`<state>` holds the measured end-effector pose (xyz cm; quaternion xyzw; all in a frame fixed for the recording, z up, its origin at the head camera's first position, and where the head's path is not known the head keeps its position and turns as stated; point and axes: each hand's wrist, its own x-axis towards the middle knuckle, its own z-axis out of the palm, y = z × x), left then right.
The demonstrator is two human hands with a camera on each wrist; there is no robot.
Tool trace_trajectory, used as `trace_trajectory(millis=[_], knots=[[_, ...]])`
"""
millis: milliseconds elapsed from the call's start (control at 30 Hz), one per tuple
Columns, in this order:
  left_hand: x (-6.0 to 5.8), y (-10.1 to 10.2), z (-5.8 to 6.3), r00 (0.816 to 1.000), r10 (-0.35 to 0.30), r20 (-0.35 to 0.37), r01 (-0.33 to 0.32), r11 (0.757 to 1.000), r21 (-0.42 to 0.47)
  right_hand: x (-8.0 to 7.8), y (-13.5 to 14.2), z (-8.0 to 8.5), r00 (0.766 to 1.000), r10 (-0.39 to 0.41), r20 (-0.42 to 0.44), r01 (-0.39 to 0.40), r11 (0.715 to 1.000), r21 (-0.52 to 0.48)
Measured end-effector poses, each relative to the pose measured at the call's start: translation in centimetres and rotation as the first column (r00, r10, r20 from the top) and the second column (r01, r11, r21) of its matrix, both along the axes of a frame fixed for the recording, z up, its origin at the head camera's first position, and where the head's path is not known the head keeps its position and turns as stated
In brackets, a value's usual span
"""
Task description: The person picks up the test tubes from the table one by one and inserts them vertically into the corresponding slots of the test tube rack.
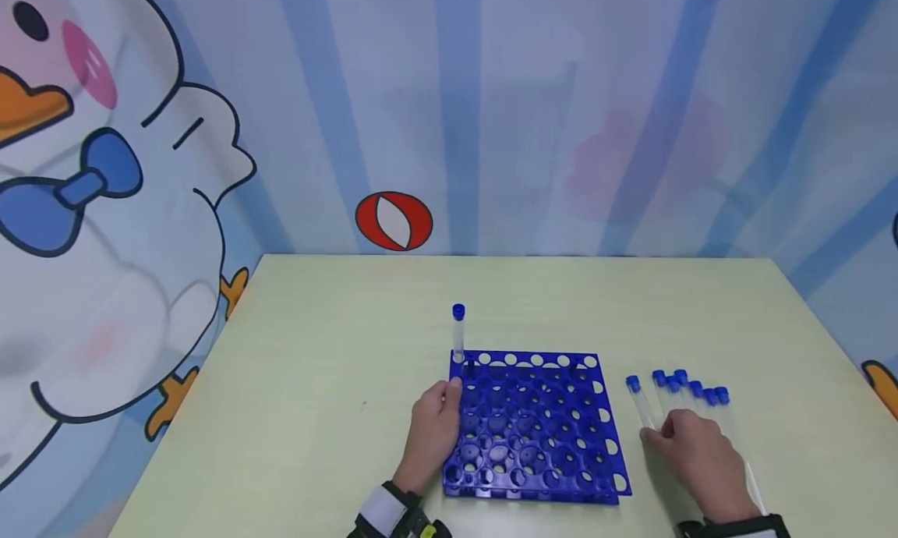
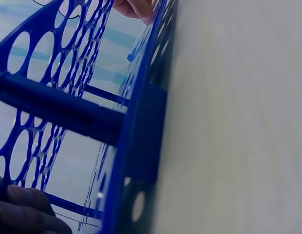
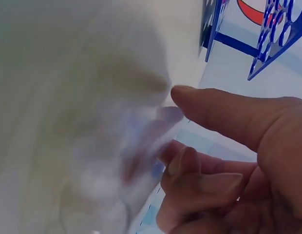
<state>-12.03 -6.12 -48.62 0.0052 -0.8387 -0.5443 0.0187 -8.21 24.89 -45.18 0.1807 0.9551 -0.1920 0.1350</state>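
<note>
A blue two-tier test tube rack point(image 1: 533, 429) stands on the table. My left hand point(image 1: 431, 425) grips its left side, thumb on the top edge; in the left wrist view fingers point(image 2: 27, 209) curl at the upper tier. One blue-capped test tube point(image 1: 459, 331) stands upright in the rack's far left corner hole. To the right of the rack, my right hand point(image 1: 701, 456) is low over several blue-capped tubes point(image 1: 694, 388) lying on the table. Its thumb is by the lower part of the leftmost tube point(image 1: 640, 401). In the right wrist view, thumb and fingers are spread apart.
The pale table point(image 1: 316, 327) runs back to a blue striped wall covering point(image 1: 519, 132) with a cartoon duck point(image 1: 119, 288) at left. A gap of bare table lies between the rack and the loose tubes.
</note>
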Motion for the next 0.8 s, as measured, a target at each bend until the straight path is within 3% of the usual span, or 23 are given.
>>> trace_trajectory(millis=[233, 467, 667, 800], knots=[[0.2, 0.3, 0.3, 1.000, 0.031, 0.002, -0.031, 0.999, -0.012, 0.2, -0.1, 0.1, 0.999, 0.045, 0.005, -0.045, 0.999, -0.013], [0.2, 0.4, 0.2, 0.999, 0.037, 0.028, -0.037, 0.999, -0.015, 0.1, 0.1, 1.6, 0.997, 0.072, -0.004, -0.072, 0.994, -0.080], [0.2, 0.3, 0.3, 1.000, 0.027, 0.014, -0.027, 1.000, -0.005, 0.1, -0.3, 3.8, 0.986, 0.072, -0.149, -0.092, 0.987, -0.134], [0.3, 0.1, 0.3, 1.000, 0.027, 0.000, -0.027, 1.000, -0.008, 0.3, -1.5, 5.6, 0.952, 0.065, -0.299, -0.109, 0.985, -0.132]])
